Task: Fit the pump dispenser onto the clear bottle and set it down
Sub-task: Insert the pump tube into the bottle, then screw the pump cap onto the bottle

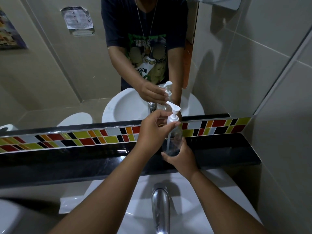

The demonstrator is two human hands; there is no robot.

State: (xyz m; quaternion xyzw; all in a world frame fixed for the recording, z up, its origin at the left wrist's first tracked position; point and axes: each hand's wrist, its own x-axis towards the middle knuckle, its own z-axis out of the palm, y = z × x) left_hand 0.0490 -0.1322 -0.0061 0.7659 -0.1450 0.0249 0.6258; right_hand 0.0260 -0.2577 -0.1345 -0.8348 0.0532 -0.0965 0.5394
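Note:
A clear plastic bottle [175,139] is held upright above the black ledge [228,152], in front of the mirror. My right hand [181,157] is wrapped around its base. A white pump dispenser [173,115] sits on the bottle's neck, its thin tube reaching down inside the bottle. My left hand [154,125] pinches the pump's collar between thumb and fingers. The spout points to the upper left. Whether the collar is screwed tight cannot be told.
A chrome tap [160,205] rises over the white basin [236,200] just below my arms. A strip of coloured tiles [84,139] runs under the mirror [67,73], which reflects a person, the bottle and basin. Tiled wall stands at right.

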